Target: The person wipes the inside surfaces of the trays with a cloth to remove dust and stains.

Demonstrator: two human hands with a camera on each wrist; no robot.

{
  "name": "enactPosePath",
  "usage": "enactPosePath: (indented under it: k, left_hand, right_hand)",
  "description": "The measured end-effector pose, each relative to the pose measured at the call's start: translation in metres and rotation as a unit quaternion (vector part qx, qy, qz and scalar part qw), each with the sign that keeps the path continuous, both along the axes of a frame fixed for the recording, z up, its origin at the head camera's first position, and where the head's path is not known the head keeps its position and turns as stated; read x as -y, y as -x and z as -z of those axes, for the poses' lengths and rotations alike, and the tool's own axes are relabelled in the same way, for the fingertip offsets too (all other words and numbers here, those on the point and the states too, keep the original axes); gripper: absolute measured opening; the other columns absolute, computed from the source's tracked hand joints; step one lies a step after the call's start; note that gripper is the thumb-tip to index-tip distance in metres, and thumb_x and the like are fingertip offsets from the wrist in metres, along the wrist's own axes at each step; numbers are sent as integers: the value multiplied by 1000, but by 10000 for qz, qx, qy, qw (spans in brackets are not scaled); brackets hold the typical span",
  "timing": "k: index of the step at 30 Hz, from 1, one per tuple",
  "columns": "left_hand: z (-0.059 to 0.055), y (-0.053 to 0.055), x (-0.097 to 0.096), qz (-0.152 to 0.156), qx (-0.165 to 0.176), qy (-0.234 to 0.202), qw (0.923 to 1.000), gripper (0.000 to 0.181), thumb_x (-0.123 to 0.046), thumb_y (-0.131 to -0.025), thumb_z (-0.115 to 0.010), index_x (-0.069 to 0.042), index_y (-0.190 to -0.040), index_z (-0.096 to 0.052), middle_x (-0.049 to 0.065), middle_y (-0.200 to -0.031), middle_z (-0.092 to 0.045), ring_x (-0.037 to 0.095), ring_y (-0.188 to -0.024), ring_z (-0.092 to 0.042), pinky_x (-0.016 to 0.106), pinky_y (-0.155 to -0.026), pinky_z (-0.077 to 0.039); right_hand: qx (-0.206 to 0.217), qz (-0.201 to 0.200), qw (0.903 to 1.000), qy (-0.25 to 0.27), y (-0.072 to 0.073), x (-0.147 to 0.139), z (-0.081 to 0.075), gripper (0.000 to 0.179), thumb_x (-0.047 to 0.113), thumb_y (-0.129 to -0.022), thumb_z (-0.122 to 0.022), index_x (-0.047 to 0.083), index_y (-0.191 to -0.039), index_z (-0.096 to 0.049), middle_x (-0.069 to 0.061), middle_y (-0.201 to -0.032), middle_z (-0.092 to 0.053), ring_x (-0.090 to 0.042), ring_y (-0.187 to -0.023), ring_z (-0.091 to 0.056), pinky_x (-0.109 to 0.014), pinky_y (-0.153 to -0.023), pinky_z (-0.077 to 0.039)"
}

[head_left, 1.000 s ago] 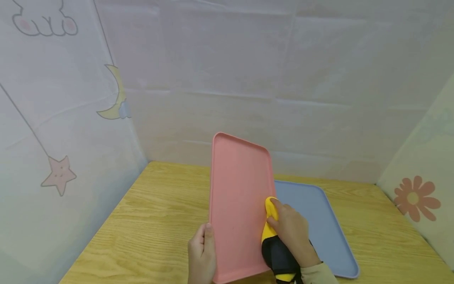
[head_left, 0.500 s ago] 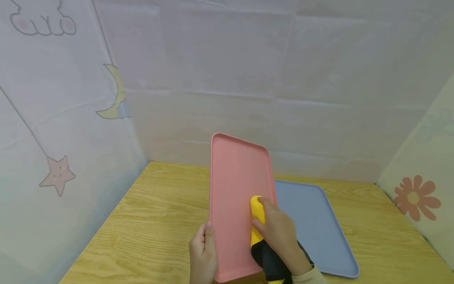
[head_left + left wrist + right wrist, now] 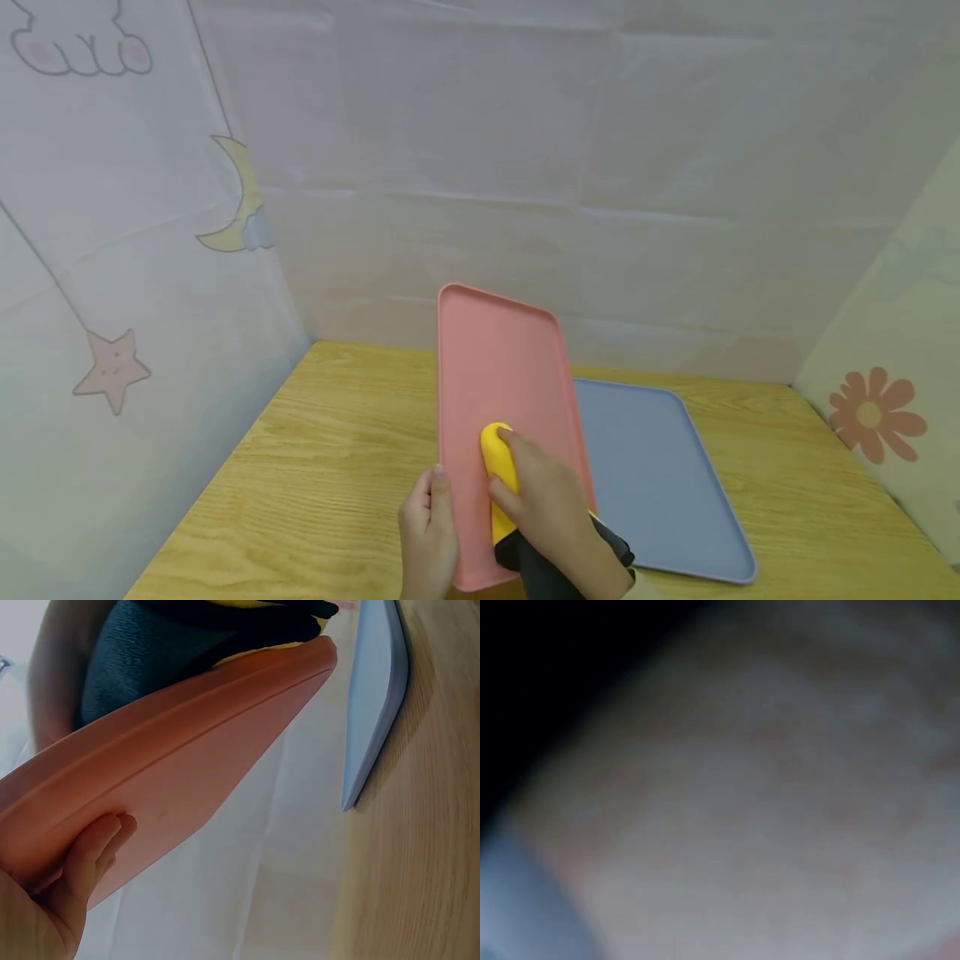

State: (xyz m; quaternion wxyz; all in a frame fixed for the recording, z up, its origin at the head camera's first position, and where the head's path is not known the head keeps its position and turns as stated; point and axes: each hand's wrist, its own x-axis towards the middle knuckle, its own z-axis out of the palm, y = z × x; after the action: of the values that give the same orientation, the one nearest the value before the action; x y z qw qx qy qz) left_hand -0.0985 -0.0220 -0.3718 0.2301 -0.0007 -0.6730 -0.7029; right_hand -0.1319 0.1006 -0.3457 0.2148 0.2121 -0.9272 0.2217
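Observation:
A pink tray (image 3: pixel 495 367) is held up at a steep tilt above the table, its inner face towards me. My left hand (image 3: pixel 429 533) grips its lower left edge, thumb over the rim; in the left wrist view the fingers (image 3: pixel 97 844) lie against its underside. My right hand (image 3: pixel 551 500) holds a bunched yellow and dark cloth (image 3: pixel 498 458) against the lower part of the tray's inner face. Dark fuzzy fabric of the cloth (image 3: pixel 150 652) hangs over the rim in the left wrist view. Blur and darkness fill the right wrist view.
A blue tray (image 3: pixel 652 467) lies flat on the wooden table (image 3: pixel 322 450), behind and right of the pink one. Pale printed sheets (image 3: pixel 525 167) wall the table at the back and both sides.
My right hand has slid the cloth leftwards across the pink tray, from its right edge to near its left side. The left hand keeps its grip; the tray has shifted slightly left in view.

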Motion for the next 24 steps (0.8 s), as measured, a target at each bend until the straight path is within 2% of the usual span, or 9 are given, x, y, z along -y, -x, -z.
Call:
enactPosePath:
  k: [8,11,15,19,24]
  left_hand:
    - [-4,1,3,273,766,-348,9961,38,-23,-99,-32,7,-89,-53,4,-59,-42,9,-47,-44,21,-41,-39]
    - [-3,1,4,284,692,-416,9963,37,-21,-99,-31,8,-90,-53,4,-60,-43,9,-47,-44,20,-43,-40]
    - [-1,1,4,276,414,-366,9981,36,-18,-99,-31,8,-86,-53,2,-60,-44,8,-48,-44,22,-43,-42]
    - [0,0,3,290,209,-382,9986,36,-17,-99,-30,9,-86,-53,4,-62,-49,9,-50,-49,24,-44,-45]
    - [-1,-1,4,296,279,-567,9976,38,-20,-99,-31,10,-88,-54,6,-64,-52,11,-53,-52,25,-46,-46]
  right_hand:
    - [31,-712,9973,181,-15,13,-10,37,14,-75,-62,-3,-108,-57,-1,-81,-58,-7,-56,-38,-21,-50,-36]
    - [160,-923,9954,210,-18,16,-12,37,14,-78,-60,-3,-111,-56,-3,-87,-60,-7,-59,-40,-21,-52,-38]
    - [201,-1166,9927,222,-22,19,-13,38,15,-81,-59,-3,-113,-55,-7,-98,-61,-9,-67,-49,-23,-58,-44]
    - [340,-1306,9907,151,-25,22,-14,39,18,-84,-58,-3,-116,-53,-9,-103,-61,-11,-75,-54,-26,-62,-46]
    - [435,-1354,9898,93,-28,24,-15,39,20,-86,-56,-4,-117,-52,-10,-102,-61,-14,-78,-56,-27,-62,-47]
